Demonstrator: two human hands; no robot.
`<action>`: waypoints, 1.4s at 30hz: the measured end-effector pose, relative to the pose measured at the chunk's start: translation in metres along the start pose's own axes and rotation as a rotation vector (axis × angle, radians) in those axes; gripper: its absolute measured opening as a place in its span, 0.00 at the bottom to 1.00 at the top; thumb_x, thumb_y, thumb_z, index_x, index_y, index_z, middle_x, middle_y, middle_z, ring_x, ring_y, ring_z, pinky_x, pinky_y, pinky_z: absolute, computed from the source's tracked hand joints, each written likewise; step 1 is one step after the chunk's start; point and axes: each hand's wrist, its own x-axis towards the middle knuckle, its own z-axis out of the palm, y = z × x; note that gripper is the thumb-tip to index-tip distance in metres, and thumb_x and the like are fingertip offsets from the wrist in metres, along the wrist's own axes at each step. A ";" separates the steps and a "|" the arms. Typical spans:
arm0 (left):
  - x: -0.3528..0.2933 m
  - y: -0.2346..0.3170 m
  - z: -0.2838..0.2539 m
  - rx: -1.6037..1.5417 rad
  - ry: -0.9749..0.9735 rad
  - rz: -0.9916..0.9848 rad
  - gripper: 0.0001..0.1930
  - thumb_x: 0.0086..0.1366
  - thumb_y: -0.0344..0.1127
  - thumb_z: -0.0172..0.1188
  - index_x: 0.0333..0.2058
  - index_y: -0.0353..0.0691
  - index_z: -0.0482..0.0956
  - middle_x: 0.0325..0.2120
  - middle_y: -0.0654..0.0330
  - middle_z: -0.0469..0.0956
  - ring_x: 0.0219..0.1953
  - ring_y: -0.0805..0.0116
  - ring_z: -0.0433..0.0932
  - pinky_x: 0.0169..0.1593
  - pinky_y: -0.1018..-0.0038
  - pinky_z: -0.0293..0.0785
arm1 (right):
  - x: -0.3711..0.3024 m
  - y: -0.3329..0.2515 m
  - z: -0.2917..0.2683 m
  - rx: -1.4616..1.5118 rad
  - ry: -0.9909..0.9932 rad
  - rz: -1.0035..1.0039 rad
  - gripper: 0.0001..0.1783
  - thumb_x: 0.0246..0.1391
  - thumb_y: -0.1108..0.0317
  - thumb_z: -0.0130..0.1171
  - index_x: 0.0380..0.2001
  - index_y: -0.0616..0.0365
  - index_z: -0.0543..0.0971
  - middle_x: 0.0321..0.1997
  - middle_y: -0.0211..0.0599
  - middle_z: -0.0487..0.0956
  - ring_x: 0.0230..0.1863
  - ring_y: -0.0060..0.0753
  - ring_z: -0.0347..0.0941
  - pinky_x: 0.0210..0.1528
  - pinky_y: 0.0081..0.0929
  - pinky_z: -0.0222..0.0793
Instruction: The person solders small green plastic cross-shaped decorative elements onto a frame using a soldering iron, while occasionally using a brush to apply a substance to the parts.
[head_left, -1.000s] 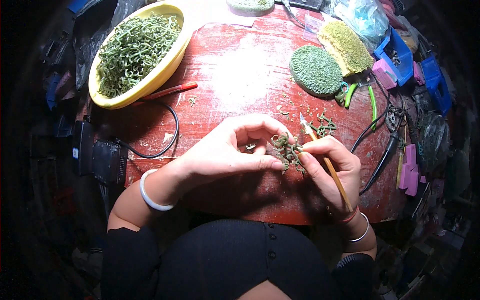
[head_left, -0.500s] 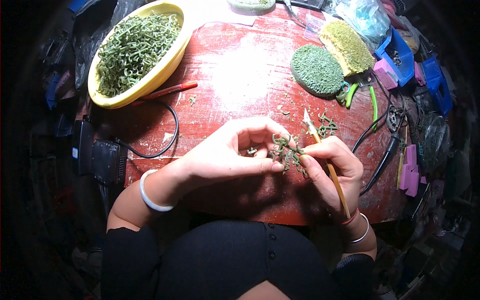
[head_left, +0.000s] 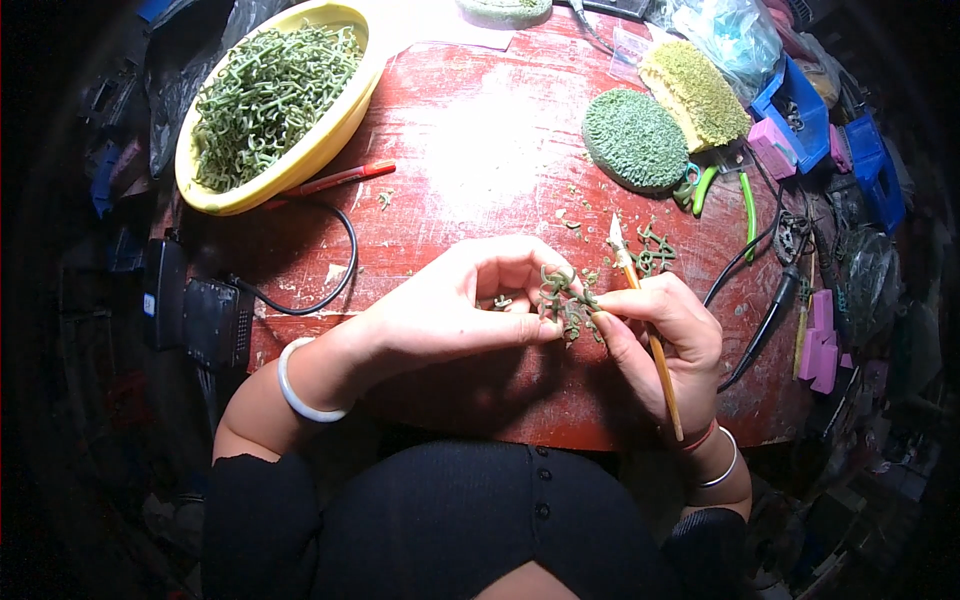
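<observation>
Between my two hands is a cluster of dark green curly pieces (head_left: 570, 316), joined like a small branching tangle. My left hand (head_left: 470, 300) is closed on its left side between thumb and fingers, with its palm turned inward. The thumb and fingertips of my right hand (head_left: 665, 335) pinch the right side of the same cluster. Also in my right hand lies a slim wooden-handled craft knife (head_left: 661, 375), its pale pointed tip sticking out past the fingers, away from me. Loose green curly pieces (head_left: 655, 248) lie on the table just beyond that hand.
On the red worn table (head_left: 440, 225) a yellow bowl (head_left: 365, 110) of green curly pieces stands far left, near a red pen (head_left: 345, 179). Far right are a round green textured pad (head_left: 635, 140), a yellow-green block (head_left: 700, 90), blue bins (head_left: 800, 115), pink blocks (head_left: 820, 345) and cables.
My right hand and the craft knife have shifted slightly left, and the cluster has turned a little between my fingers. My left hand has hardly moved.
</observation>
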 end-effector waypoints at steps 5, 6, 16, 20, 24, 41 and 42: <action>0.000 0.002 0.001 -0.010 0.004 -0.017 0.15 0.64 0.26 0.67 0.48 0.39 0.76 0.41 0.69 0.78 0.45 0.81 0.74 0.51 0.77 0.71 | 0.000 -0.002 -0.001 -0.050 -0.003 -0.008 0.12 0.48 0.80 0.70 0.38 0.57 0.86 0.28 0.34 0.76 0.27 0.29 0.73 0.29 0.24 0.68; 0.000 0.002 0.001 -0.011 -0.004 -0.033 0.15 0.63 0.26 0.68 0.47 0.40 0.75 0.40 0.69 0.77 0.44 0.81 0.73 0.50 0.78 0.70 | 0.000 -0.003 0.000 -0.060 -0.002 -0.014 0.12 0.48 0.80 0.70 0.38 0.57 0.86 0.28 0.34 0.76 0.27 0.29 0.73 0.29 0.24 0.68; 0.002 -0.003 -0.001 -0.008 -0.036 0.012 0.16 0.62 0.25 0.69 0.45 0.41 0.73 0.38 0.71 0.75 0.41 0.83 0.71 0.47 0.80 0.67 | -0.001 -0.002 0.001 -0.114 0.014 -0.054 0.13 0.47 0.80 0.71 0.38 0.58 0.85 0.27 0.35 0.76 0.27 0.30 0.73 0.29 0.26 0.68; 0.001 -0.002 0.000 -0.020 -0.036 0.004 0.16 0.62 0.25 0.69 0.46 0.41 0.74 0.38 0.70 0.76 0.41 0.83 0.71 0.46 0.81 0.67 | -0.002 -0.003 0.000 -0.085 0.039 -0.044 0.13 0.48 0.80 0.71 0.38 0.58 0.86 0.27 0.35 0.76 0.26 0.29 0.72 0.29 0.25 0.67; 0.002 -0.006 -0.001 0.004 -0.040 0.037 0.15 0.63 0.26 0.68 0.46 0.40 0.74 0.38 0.70 0.76 0.41 0.83 0.72 0.47 0.81 0.68 | 0.000 -0.002 0.000 0.005 0.048 -0.014 0.11 0.49 0.81 0.70 0.38 0.59 0.86 0.28 0.34 0.77 0.26 0.26 0.71 0.30 0.23 0.66; 0.000 0.010 -0.004 -0.080 0.342 0.043 0.19 0.62 0.27 0.68 0.51 0.40 0.75 0.35 0.69 0.77 0.29 0.86 0.69 0.27 0.86 0.60 | 0.003 -0.011 -0.004 -0.122 -0.338 -0.240 0.08 0.45 0.75 0.70 0.30 0.59 0.81 0.26 0.37 0.75 0.29 0.38 0.73 0.31 0.31 0.70; -0.001 0.010 -0.004 -0.098 0.322 0.047 0.21 0.62 0.27 0.69 0.53 0.39 0.75 0.34 0.69 0.76 0.27 0.86 0.68 0.26 0.86 0.59 | 0.002 -0.013 -0.003 -0.154 -0.353 -0.237 0.08 0.47 0.72 0.72 0.29 0.58 0.82 0.25 0.36 0.76 0.28 0.37 0.73 0.31 0.31 0.70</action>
